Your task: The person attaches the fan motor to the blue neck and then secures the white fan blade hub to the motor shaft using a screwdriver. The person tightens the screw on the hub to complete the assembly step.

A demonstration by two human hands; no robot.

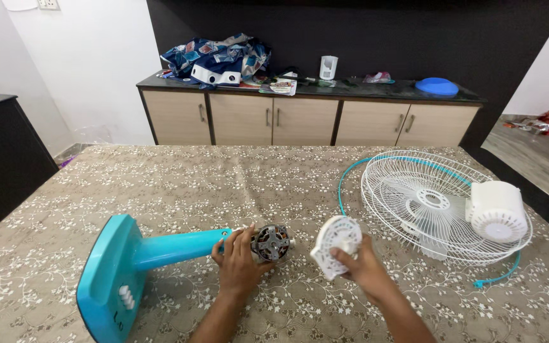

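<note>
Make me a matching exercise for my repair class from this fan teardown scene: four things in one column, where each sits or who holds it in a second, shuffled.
Things:
1. Teal plastic fan stand with bare motor
2. Small white vented plastic cover
3. Round white wire fan grille
4. Flat blue round lid

Places:
A. On the dark cabinet top at the back
B. Pinched in the right hand
C. Flat on the table, right side
D. Lying on its side, gripped by the left hand

Pairs: 1-D, 2-B, 3-C, 4-A
</note>
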